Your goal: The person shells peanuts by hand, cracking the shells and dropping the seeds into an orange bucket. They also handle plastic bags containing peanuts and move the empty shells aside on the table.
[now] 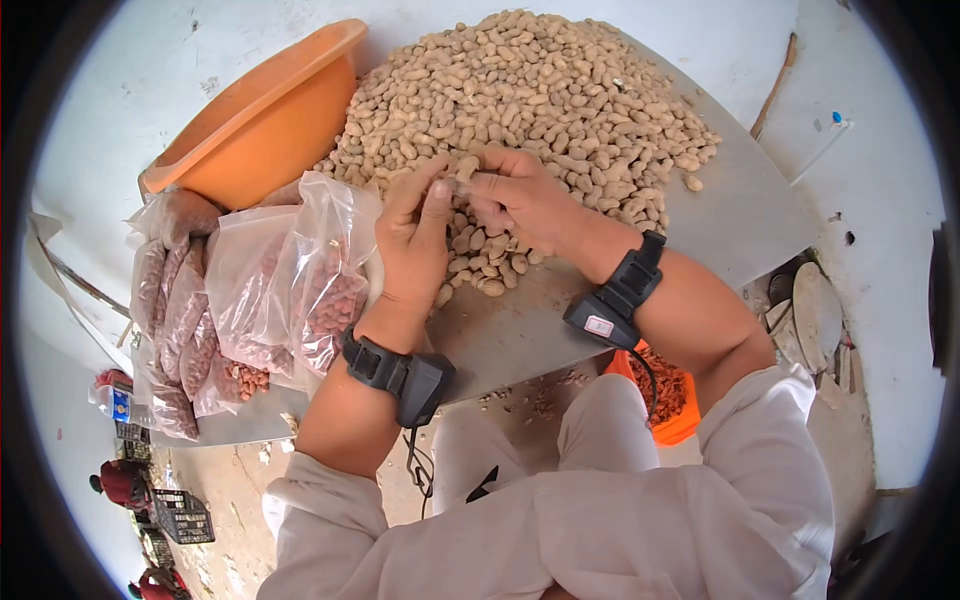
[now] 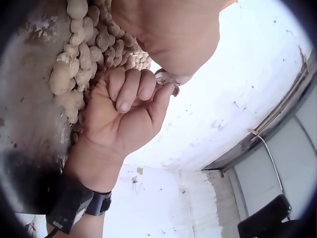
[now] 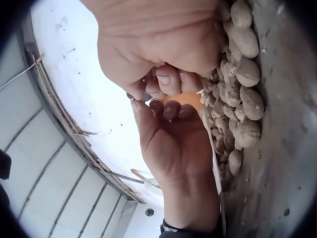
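Observation:
Close in front of the peanut heap (image 1: pixel 520 90), my two hands meet fingertip to fingertip. A peanut (image 1: pixel 466 170) is pinched between them, its shell partly hidden by the fingers. My left hand (image 1: pixel 413 240) holds it between thumb and forefinger. From the other side my right hand (image 1: pixel 535 203) pinches it, with its remaining fingers curled in, as the left wrist view shows. A pale bit of the shell (image 2: pixel 166 78) shows there between the thumbs. Unshelled peanuts (image 3: pixel 246 101) lie right beside the hands on the grey tabletop (image 3: pixel 277 153).
An orange basin (image 1: pixel 270 130) leans behind the heap at the left. Clear plastic bags of shelled red peanuts (image 1: pixel 335 300) crowd the table's left side. Below the table edge, an orange container (image 1: pixel 680 430) holds reddish bits. Black crates (image 1: pixel 182 516) stand on the floor at far left.

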`<control>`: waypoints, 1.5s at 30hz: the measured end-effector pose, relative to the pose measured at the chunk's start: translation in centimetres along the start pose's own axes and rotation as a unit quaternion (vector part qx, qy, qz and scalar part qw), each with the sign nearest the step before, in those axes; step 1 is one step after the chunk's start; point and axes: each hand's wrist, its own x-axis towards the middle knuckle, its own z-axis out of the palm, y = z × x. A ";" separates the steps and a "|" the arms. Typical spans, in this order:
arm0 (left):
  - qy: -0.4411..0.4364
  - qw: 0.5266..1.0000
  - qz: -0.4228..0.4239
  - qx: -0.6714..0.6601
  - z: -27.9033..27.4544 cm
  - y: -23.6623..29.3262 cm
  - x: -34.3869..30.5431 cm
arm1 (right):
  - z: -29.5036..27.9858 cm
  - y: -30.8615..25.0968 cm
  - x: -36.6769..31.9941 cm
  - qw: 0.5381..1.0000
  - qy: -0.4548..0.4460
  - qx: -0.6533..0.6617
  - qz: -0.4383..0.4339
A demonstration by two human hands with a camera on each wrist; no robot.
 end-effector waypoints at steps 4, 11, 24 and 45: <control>0.029 0.997 -0.048 -0.052 -0.6 -0.3 -0.2 | 0.4 -2.5 -2.2 0.999 0.012 0.044 -0.013; 0.034 0.996 -0.073 -0.044 -1.5 -0.1 0.0 | -2.0 -8.8 -16.9 0.994 0.105 -0.005 -0.040; 0.031 0.989 -0.067 -0.127 -1.1 -1.1 -0.2 | -14.6 -1.8 -39.9 0.748 0.501 -0.258 0.351; 0.006 0.992 -0.061 -0.108 -1.3 -1.5 -0.3 | -2.8 -8.6 -13.1 0.651 0.160 -0.726 0.154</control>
